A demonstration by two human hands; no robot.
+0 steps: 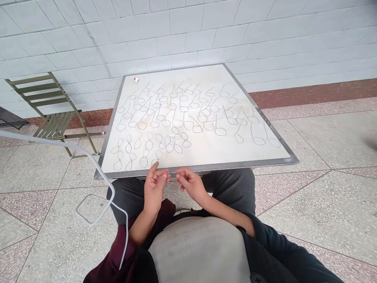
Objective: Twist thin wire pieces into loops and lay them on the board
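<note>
My left hand (154, 188) is closed in a pinch on a thin wire loop (159, 171) just over the table's front edge, its index finger stretched toward the tabletop. To the right, my right hand (191, 184) pinches what looks like the straight end of the same wire, thumb against fingers. On the white table (206, 151) beyond lie many single wire loops with straight tails, such as one near the right (220, 131). Closer to my left hand are several wires bent into figure-eight shapes, one of them (143, 162) right beside it.
A small red and white object (136, 80) sits at the table's far left corner. A folding slatted chair (47, 106) stands to the left. A white cable (97, 157) hangs across the left side. The tiled wall (188, 35) rises behind the table.
</note>
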